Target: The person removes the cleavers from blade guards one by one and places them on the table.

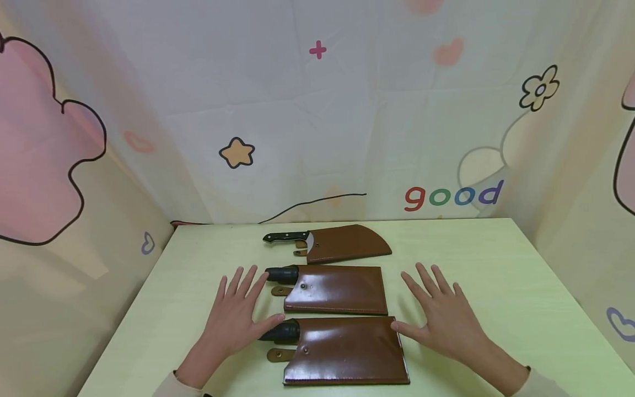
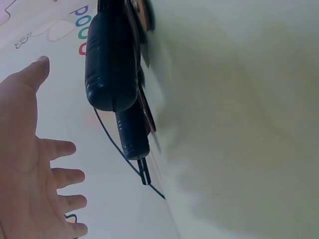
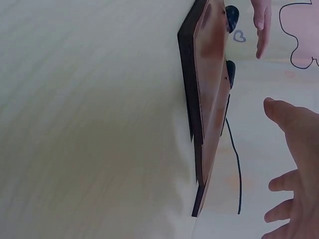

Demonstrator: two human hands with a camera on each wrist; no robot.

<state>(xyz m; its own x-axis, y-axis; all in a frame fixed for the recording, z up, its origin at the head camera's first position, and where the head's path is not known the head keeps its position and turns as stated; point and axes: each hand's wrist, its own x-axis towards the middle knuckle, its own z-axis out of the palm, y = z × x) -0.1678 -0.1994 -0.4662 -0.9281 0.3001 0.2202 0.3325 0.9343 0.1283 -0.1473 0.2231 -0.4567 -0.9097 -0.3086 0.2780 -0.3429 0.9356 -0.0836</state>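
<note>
Three knives in brown leather sheaths lie in a column on the table, handles to the left. The nearest cleaver (image 1: 347, 353) and the middle cleaver (image 1: 339, 289) have rectangular sheaths and thick black handles. Farthest is a knife (image 1: 349, 243) with a curved-end sheath and a riveted black handle. My left hand (image 1: 232, 318) hovers beside the two near handles, fingers spread, holding nothing; the left wrist view shows those black handles (image 2: 112, 64) apart from it. My right hand (image 1: 446, 320) is likewise spread and empty, by the right ends of the sheaths (image 3: 212, 64), also seen in the right wrist view.
The knives rest on a pale green table (image 1: 526, 286). A patterned cloth (image 1: 337, 132) with stars, hearts and the word "good" rises behind the table and along both sides. Small snap straps (image 1: 280, 354) stick out left of the sheaths.
</note>
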